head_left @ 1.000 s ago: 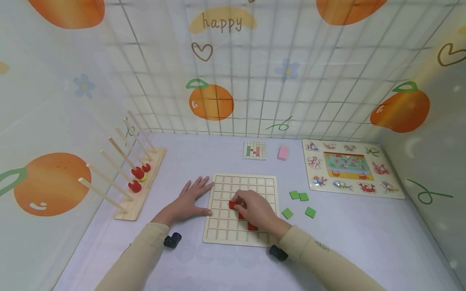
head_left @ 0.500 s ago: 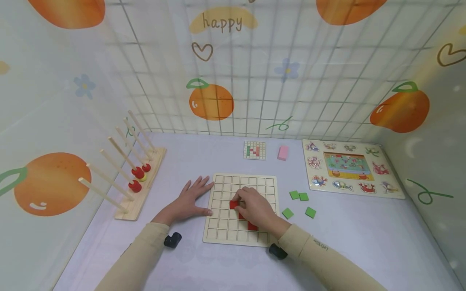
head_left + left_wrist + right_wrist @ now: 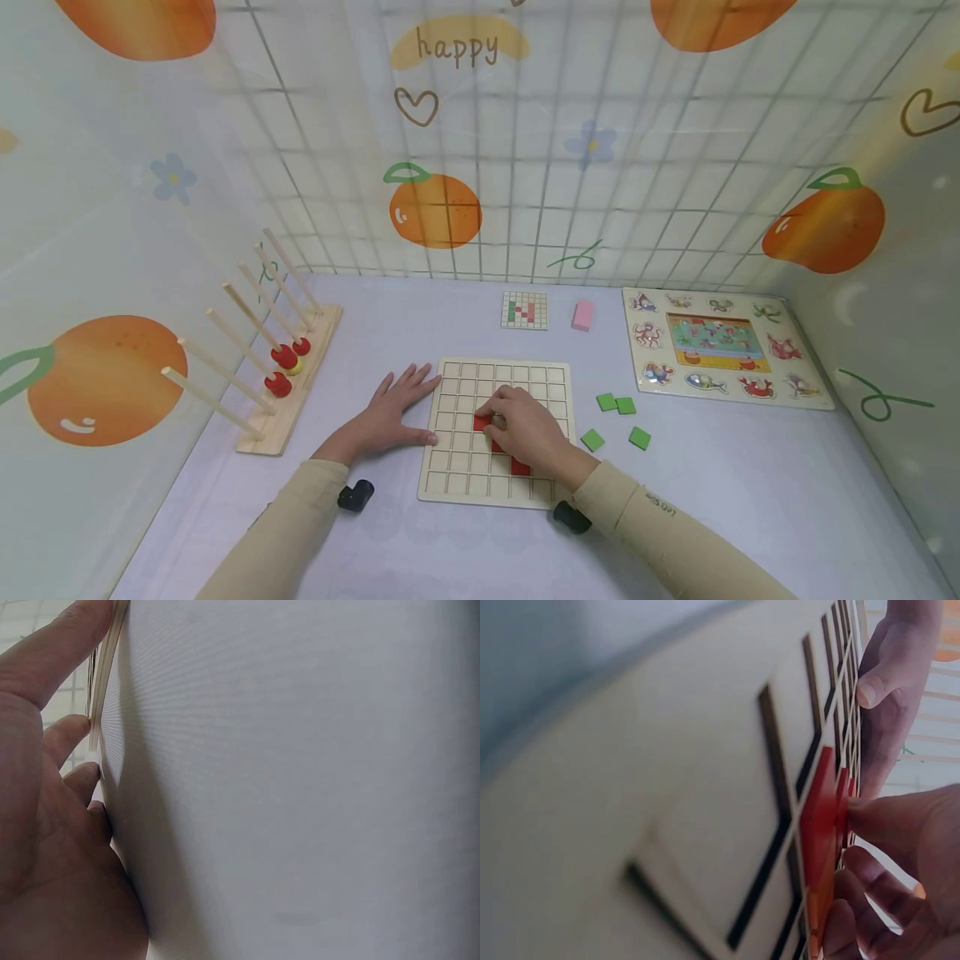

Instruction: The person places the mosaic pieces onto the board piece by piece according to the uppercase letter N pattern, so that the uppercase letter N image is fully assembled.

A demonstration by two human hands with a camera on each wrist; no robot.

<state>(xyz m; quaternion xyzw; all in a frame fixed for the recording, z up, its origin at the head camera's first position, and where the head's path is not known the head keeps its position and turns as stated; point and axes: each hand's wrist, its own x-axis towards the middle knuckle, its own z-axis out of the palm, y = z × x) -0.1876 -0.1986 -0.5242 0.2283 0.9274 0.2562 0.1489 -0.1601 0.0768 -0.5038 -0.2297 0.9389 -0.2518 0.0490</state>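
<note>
A square wooden grid board (image 3: 457,485) lies flat on the table in the head view. My right hand (image 3: 527,429) is over its middle, thumb and index finger pinching a red square tile (image 3: 481,423) that sits in a grid square. Two more red tiles (image 3: 520,467) run diagonally below it, partly covered by the hand. The right wrist view shows the thumb (image 3: 877,817) against red, with a nearer red tile (image 3: 820,817) set in the grid. My left hand (image 3: 386,417) rests with fingers spread, its thumb and fingertips touching the board's left edge.
Several green tiles (image 3: 626,406) lie right of the board. Behind it are a small pattern card (image 3: 525,310) and a pink block (image 3: 582,315). A peg stand (image 3: 318,333) with red and yellow beads is at left, a sea-animal picture board (image 3: 652,335) at right.
The red tile under my right fingers has shifted very slightly right and now looks flat in its square. My left hand has stayed in place.
</note>
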